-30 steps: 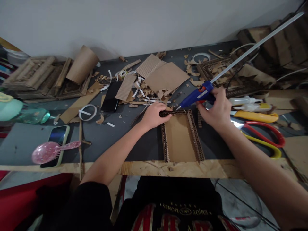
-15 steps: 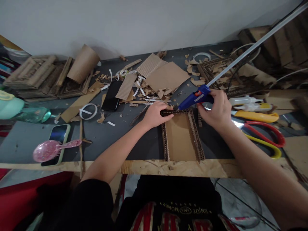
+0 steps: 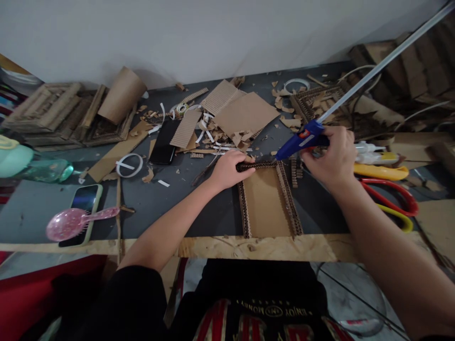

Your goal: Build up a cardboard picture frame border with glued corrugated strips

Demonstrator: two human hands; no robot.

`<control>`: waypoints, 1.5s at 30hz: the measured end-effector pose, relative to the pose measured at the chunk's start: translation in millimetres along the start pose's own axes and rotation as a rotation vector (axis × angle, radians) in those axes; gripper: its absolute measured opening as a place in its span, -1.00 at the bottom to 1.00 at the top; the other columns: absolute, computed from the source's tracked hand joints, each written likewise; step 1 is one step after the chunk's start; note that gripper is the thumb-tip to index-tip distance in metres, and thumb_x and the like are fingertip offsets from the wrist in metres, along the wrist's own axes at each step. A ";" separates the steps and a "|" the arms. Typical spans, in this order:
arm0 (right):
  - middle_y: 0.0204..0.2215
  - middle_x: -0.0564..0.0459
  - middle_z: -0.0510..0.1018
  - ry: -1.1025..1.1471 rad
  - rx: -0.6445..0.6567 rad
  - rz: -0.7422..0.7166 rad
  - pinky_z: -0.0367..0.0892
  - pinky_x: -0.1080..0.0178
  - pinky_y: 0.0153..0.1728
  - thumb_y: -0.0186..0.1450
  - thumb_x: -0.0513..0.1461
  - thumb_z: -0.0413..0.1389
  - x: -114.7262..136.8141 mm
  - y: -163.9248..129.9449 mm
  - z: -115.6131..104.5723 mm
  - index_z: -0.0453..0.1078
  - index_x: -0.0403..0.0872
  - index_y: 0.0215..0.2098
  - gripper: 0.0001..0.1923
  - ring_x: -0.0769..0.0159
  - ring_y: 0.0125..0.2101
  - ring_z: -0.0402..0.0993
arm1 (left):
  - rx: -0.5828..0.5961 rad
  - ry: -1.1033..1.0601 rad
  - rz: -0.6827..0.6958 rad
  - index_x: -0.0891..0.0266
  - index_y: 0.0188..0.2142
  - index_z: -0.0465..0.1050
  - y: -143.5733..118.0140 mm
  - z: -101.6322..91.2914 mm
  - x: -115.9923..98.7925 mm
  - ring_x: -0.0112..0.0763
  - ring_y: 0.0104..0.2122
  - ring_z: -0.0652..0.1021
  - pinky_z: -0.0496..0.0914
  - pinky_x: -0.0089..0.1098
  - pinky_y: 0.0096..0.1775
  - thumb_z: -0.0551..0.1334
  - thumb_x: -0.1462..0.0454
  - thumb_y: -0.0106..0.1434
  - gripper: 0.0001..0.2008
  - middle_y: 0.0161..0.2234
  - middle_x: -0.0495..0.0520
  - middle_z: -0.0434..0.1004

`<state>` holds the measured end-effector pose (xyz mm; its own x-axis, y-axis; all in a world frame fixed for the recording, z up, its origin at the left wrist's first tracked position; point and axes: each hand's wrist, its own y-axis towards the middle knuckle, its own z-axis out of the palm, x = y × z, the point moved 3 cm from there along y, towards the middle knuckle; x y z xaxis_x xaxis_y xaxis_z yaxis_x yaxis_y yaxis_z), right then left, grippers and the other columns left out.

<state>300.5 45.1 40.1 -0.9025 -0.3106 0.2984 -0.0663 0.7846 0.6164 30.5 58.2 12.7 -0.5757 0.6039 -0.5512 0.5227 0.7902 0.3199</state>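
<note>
A shallow cardboard tray [image 3: 267, 203] with corrugated strip walls lies at the table's front edge. My left hand [image 3: 230, 169] pinches its far left corner between thumb and fingers. In my right hand [image 3: 332, 154] is a blue glue gun [image 3: 300, 140], with a long pale glue stick [image 3: 377, 66] standing out of its back. The gun's nozzle points down-left at the far wall, close to the far right corner. Whether the tip touches the cardboard I cannot tell. Short corrugated strips [image 3: 295, 172] lie just right of the tray.
Cardboard scraps [image 3: 245, 113] and a black phone [image 3: 164, 142] lie beyond the tray. On the right are red-handled scissors [image 3: 394, 195], a yellow-handled tool [image 3: 382, 171] and small bottles [image 3: 373, 154]. A pink hairbrush [image 3: 69, 224] rests on another phone [image 3: 83, 203] at left.
The glue gun in my right hand has moved right along the tray's far wall, toward its right corner. My left hand has stayed at the left corner.
</note>
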 end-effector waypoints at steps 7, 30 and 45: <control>-0.18 -0.14 0.57 0.029 -0.009 -0.025 0.37 -0.15 -0.09 0.12 -0.19 0.12 -2.2 1.8 2.2 0.23 0.01 -0.17 -0.70 -0.04 -0.14 0.49 | 0.006 0.011 -0.006 0.20 -0.24 0.59 0.5 -0.4 -1.5 -0.20 -0.16 0.59 0.48 -0.15 -0.07 0.35 0.18 0.27 -0.85 -0.24 0.11 0.63; -0.18 -0.15 0.60 0.026 -0.003 -0.100 0.29 -0.26 0.01 0.28 -0.23 0.05 3.9 -1.2 -8.3 0.33 0.04 -0.12 -0.81 -0.10 -0.11 0.50 | 0.008 0.015 -0.014 0.17 -0.25 0.58 0.7 1.6 0.4 -0.21 -0.16 0.59 0.47 -0.17 -0.07 0.36 0.16 0.26 -0.86 -0.25 0.08 0.63; -0.17 -0.07 0.62 0.018 0.016 -0.134 0.28 -0.23 0.01 0.30 -0.26 0.03 12.6 -2.0 -12.4 0.32 0.11 -0.17 -0.84 -0.05 -0.12 0.51 | -0.002 0.008 0.006 0.17 -0.22 0.59 0.3 1.5 2.7 -0.22 -0.14 0.59 0.47 -0.18 -0.05 0.36 0.17 0.26 -0.85 -0.24 0.08 0.63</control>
<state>294.5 33.0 51.6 -0.8773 -0.4227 0.2272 -0.1925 0.7436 0.6403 30.1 59.8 10.2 -0.5776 0.6095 -0.5430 0.5248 0.7868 0.3248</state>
